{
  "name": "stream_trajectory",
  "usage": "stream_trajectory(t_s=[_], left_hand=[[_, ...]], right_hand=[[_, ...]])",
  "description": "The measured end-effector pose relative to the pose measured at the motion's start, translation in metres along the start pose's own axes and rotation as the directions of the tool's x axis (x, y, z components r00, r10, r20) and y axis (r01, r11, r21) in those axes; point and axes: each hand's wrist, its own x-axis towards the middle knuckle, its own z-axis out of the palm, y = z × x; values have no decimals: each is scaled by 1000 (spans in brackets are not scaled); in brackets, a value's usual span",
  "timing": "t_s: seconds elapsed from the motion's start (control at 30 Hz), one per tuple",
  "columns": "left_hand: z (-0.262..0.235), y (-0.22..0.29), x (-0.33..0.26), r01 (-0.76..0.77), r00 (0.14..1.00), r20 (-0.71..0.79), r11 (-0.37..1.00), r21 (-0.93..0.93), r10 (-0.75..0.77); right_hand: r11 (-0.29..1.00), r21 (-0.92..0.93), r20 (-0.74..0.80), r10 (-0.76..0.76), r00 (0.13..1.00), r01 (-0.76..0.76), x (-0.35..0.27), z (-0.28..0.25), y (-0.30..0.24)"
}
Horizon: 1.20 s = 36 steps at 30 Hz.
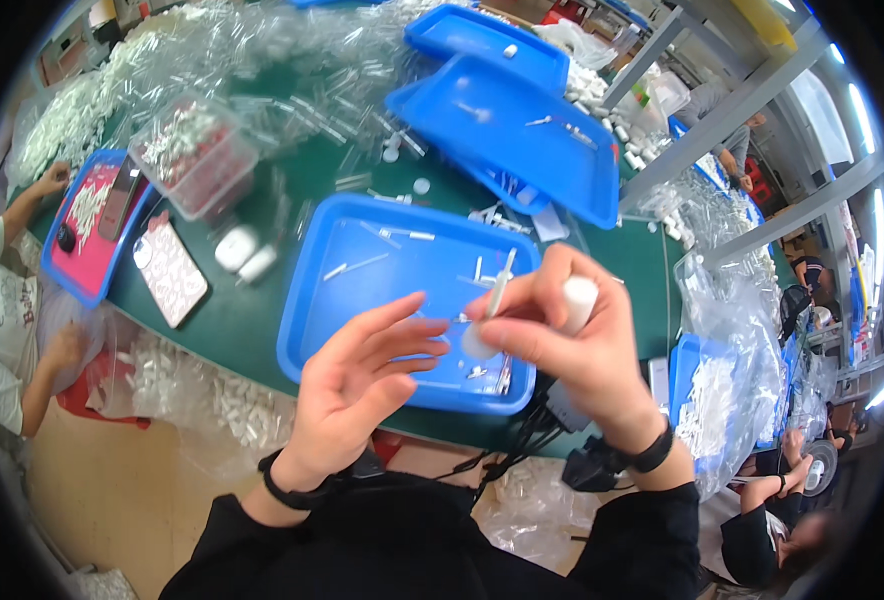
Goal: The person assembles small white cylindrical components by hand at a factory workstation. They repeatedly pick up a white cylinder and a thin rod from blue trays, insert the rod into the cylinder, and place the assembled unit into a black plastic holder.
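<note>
My right hand (592,350), raised over the right side of a blue tray (297,310), pinches a thin whitish stick (503,282) between thumb and fingertips. A round, pale disc-like end (478,342) shows just below the pinch. Tucked among the same hand's other fingers is a white cylindrical cap (580,298). My left hand (347,385) hovers over the near part of the tray, fingers spread and nothing in them. Inside the tray lie slim clear and white sticks (362,265) and several small parts, partly hidden by my hands.
Stacked blue trays (532,125) stand behind. A clear box (197,160), a patterned phone (170,272) and a white earphone case (236,248) sit to the left. Clear tubes and bags (312,60) cover the far table. A co-worker's hand (57,178) touches a red-lined tray (87,215).
</note>
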Motion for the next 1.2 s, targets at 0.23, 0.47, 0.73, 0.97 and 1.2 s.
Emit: stream_trajectory(t_s=[0.23, 0.47, 0.73, 0.97, 1.2], left_hand=[[-16, -15, -19, 64, 995, 85, 994, -87, -57], [-9, -8, -25, -179, 984, 64, 951, 253, 168], [-8, 1, -26, -398, 917, 213, 720, 569, 339], [-7, 4, -27, -361, 927, 158, 689, 629, 341], [-7, 5, -28, -360, 933, 237, 698, 619, 271]], right_hand=[[941, -152, -17, -307, 951, 301, -36, 22, 39], [769, -585, 142, -216, 966, 258, -51, 2, 9], [807, -503, 37, -337, 941, 309, -61, -3, 10], [684, -572, 171, -440, 882, 452, -64, -6, 12], [581, -637, 268, -449, 852, 506, -62, -3, 23]])
